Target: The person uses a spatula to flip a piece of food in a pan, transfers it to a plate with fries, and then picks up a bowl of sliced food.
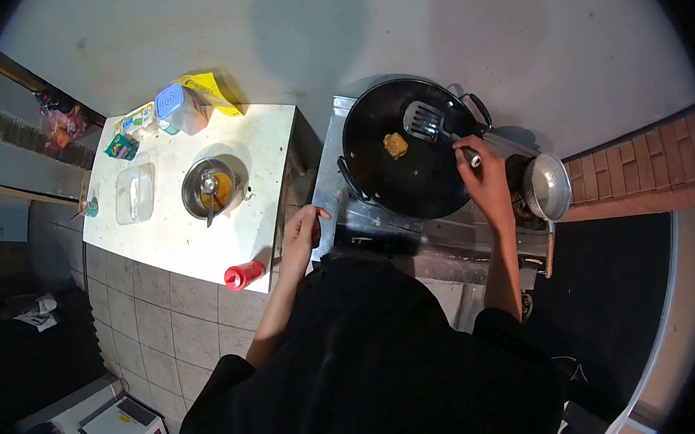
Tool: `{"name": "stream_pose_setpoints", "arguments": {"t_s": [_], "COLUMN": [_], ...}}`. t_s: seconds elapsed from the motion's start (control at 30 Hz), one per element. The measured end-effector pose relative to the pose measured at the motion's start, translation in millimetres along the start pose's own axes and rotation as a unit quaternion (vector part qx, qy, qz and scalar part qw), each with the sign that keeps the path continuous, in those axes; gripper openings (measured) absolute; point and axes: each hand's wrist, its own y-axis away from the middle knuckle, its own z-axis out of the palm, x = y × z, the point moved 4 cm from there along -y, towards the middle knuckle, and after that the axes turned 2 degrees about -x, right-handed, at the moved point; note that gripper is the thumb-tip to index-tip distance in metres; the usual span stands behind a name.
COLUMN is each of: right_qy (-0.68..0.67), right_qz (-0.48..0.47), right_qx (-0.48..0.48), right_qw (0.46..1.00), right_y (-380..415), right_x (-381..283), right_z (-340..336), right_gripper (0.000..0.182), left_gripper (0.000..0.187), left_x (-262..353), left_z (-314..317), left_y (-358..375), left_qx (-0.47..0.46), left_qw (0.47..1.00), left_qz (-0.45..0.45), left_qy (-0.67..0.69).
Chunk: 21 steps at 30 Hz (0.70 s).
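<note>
My right hand (485, 175) grips the handle of a slotted spatula (423, 121), its metal blade over the right part of a big black wok (378, 186). One browned piece of food (396, 145) lies in the wok, left of the blade and apart from it. Dark handles stick out from the wok's sides, and it rests on a metal stove (357, 237). Between table and stove, my left hand (302, 229) hovers with its fingers curled in and nothing visible in them.
On the white table (178, 238) stand a metal bowl (191, 198) with yellow liquid and a ladle (210, 197), a clear container (134, 193), a blue-lidded tub (180, 109) and a red bottle (244, 275). Right of the wok sits a saucepan (548, 187), its wooden handle toward me.
</note>
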Motion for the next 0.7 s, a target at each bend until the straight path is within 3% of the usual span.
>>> {"name": "stream_pose_setpoints", "arguments": {"t_s": [0.3,0.53,0.7], "right_qy": [-0.013,0.003,0.041], "right_qz": [-0.055,0.016,0.060], "right_qx": [-0.024,-0.039,0.046], "right_qw": [0.998,0.999,0.996], "right_y": [15,49,53], "right_x": [-21,-38,-34], "right_z": [14,15,-3], "right_gripper": [0.010,0.012,0.010], "left_gripper": [0.039,0.039,0.037], "left_x": [2,-1,-6], "left_z": [-32,-51,-44], "left_y": [-3,-9,-17], "left_qx": [-0.004,-0.027,-0.033], "left_qw": [1.000,0.999,0.999], "left_qz": [-0.025,-0.044,-0.022], "left_qy": [-0.013,-0.009,-0.002]}}
